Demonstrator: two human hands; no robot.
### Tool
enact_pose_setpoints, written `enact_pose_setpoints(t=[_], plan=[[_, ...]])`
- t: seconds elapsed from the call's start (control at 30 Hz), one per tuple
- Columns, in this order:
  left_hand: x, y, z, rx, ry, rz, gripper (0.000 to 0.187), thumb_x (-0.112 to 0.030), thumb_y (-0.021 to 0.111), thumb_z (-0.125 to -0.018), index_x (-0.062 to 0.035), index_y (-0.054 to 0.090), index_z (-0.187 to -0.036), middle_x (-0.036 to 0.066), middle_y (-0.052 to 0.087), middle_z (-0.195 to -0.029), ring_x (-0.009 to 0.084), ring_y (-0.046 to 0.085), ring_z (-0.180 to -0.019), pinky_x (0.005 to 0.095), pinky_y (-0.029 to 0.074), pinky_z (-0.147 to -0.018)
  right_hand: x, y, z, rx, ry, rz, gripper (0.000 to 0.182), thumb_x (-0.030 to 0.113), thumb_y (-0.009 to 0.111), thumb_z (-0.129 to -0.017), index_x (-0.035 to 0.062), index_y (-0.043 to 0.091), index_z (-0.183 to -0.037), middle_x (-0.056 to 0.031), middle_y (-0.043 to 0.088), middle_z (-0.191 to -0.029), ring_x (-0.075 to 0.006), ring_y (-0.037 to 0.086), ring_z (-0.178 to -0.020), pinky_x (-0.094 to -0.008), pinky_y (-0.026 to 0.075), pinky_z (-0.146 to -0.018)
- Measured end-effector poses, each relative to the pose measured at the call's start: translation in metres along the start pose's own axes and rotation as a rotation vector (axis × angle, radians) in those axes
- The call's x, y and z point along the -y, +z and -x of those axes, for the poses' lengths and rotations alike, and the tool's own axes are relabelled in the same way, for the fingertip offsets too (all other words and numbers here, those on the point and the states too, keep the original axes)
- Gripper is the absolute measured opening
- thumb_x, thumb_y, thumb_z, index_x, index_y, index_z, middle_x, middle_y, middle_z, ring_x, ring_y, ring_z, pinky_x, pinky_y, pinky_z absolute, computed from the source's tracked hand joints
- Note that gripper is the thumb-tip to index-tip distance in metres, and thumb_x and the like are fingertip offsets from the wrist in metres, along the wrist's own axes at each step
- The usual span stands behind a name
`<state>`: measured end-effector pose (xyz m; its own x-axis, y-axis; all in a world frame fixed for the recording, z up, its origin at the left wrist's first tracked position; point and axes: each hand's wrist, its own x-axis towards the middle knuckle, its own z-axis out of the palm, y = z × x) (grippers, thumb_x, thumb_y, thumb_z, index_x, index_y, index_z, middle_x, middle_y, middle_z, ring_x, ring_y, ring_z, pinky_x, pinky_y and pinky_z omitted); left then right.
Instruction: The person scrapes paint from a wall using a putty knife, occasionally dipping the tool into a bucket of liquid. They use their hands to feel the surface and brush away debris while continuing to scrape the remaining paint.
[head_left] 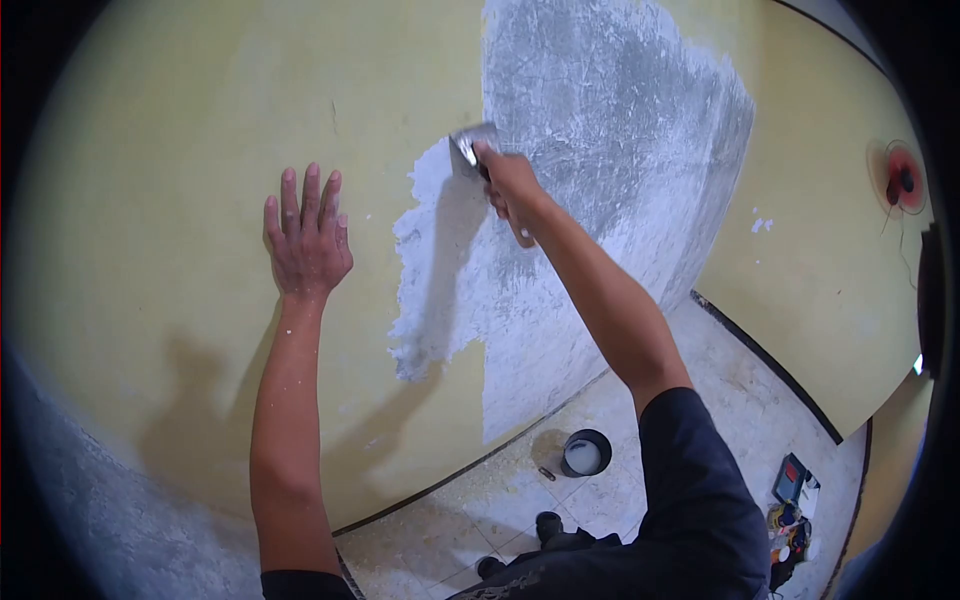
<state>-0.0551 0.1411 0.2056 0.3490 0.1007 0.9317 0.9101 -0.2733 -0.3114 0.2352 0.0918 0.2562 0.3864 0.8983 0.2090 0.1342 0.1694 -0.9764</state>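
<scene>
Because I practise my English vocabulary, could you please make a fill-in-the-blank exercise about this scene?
1. The ____ hand holds the scraper.
2. The other hand is against the wall, on its ____ paint.
3. The bucket stands on the ____.
4. The fan has ____ blades.

Missing words: right; yellow; floor; red.

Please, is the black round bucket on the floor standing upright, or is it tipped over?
Upright. The black round bucket stands on the pale tiled floor, its mouth upward, with cloudy whitish liquid inside.
</scene>
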Motion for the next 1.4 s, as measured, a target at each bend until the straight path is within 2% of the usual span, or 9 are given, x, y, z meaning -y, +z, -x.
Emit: enact_pose_setpoints(t=[0.1,0.13,0.23,0.37,0.43,0.57,1.1,1.37,1.4], plan=[[0.000,-0.003,0.008,0.032,0.005,0.004,0.060,-0.029,0.051,-0.094,-0.0213,0.038,-0.153,0.003,0.029,-0.162,0.0293,0.024,-0.149,0.0490,0.015,-0.120,0.002,0.003,0.000,-0.021,0.007,-0.056,0.053,0.053,0.058,-0.095,0.0084,0.049,-0.067,-0.0031,0.044,-0.055,-0.0128,0.034,-0.038,-0.0334,0.029,-0.036],[0.001,-0.003,0.002,0.022,0.010,0.004,0.060,-0.028,0.051,-0.094,-0.0212,0.038,-0.153,0.003,0.029,-0.162,0.0294,0.024,-0.149,0.0489,0.015,-0.120,-0.012,0.001,0.006,-0.053,0.003,0.050,0.053,0.053,0.059,-0.094,0.0071,0.050,-0.068,-0.0037,0.045,-0.055,-0.0133,0.035,-0.037,-0.0335,0.029,-0.035],[0.000,-0.004,0.002,0.020,0.007,0.022,0.060,-0.028,0.051,-0.094,-0.0210,0.038,-0.152,0.003,0.029,-0.162,0.0296,0.024,-0.149,0.0488,0.015,-0.120,-0.043,-0.003,0.022,-0.045,0.131,0.081,0.055,0.054,0.061,-0.093,0.0071,0.050,-0.067,-0.0031,0.046,-0.056,-0.0132,0.037,-0.037,-0.0330,0.030,-0.034],[0.000,-0.001,0.001,0.048,0.000,-0.038,0.062,-0.030,0.054,-0.093,-0.0238,0.038,-0.152,0.002,0.028,-0.162,0.0288,0.023,-0.150,0.0498,0.015,-0.120,-0.004,-0.003,0.007,-0.062,-0.032,0.100,0.054,0.054,0.060,-0.094,0.0081,0.048,-0.067,-0.0014,0.044,-0.055,-0.0116,0.037,-0.038,-0.0324,0.028,-0.035],[0.000,-0.002,0.002,0.045,-0.003,-0.007,0.063,-0.030,0.054,-0.093,-0.0238,0.037,-0.153,0.001,0.028,-0.162,0.0289,0.023,-0.150,0.0499,0.015,-0.120,0.000,-0.004,0.004,0.004,0.056,0.008,0.052,0.053,0.059,-0.095,0.0109,0.045,-0.067,0.0000,0.041,-0.054,-0.0107,0.035,-0.039,-0.0310,0.027,-0.036],[0.001,-0.003,0.004,0.042,0.000,-0.016,0.063,-0.029,0.055,-0.092,-0.0238,0.037,-0.153,0.002,0.028,-0.162,0.0290,0.024,-0.149,0.0499,0.015,-0.120,-0.033,-0.012,0.018,0.016,0.126,0.087,0.051,0.054,0.058,-0.095,0.0144,0.043,-0.066,0.0010,0.040,-0.054,-0.0097,0.032,-0.040,-0.0296,0.027,-0.037],[-0.002,-0.003,0.002,0.038,-0.003,0.011,0.062,-0.024,0.054,-0.093,-0.0208,0.037,-0.153,0.002,0.028,-0.162,0.0284,0.024,-0.149,0.0483,0.015,-0.119,-0.004,-0.018,0.009,-0.033,-0.005,0.260,0.053,0.053,0.060,-0.095,0.0091,0.047,-0.067,-0.0013,0.043,-0.055,-0.0120,0.036,-0.039,-0.0321,0.028,-0.037],[-0.002,-0.001,0.000,0.037,0.004,-0.010,0.063,-0.023,0.053,-0.093,-0.0209,0.036,-0.154,0.002,0.028,-0.162,0.0283,0.024,-0.149,0.0482,0.016,-0.119,-0.012,-0.021,0.006,-0.038,-0.038,0.299,0.056,0.051,0.061,-0.093,0.0040,0.053,-0.064,-0.0054,0.051,-0.056,-0.0150,0.046,-0.043,-0.0338,0.033,-0.038],[-0.002,-0.003,0.004,0.055,0.012,-0.010,0.063,-0.023,0.053,-0.093,-0.0209,0.036,-0.154,0.002,0.028,-0.162,0.0283,0.024,-0.149,0.0482,0.016,-0.119,-0.014,-0.019,0.013,-0.027,-0.010,0.303,0.053,0.051,0.060,-0.095,0.0080,0.048,-0.066,-0.0020,0.046,-0.057,-0.0117,0.038,-0.041,-0.0310,0.028,-0.037]])
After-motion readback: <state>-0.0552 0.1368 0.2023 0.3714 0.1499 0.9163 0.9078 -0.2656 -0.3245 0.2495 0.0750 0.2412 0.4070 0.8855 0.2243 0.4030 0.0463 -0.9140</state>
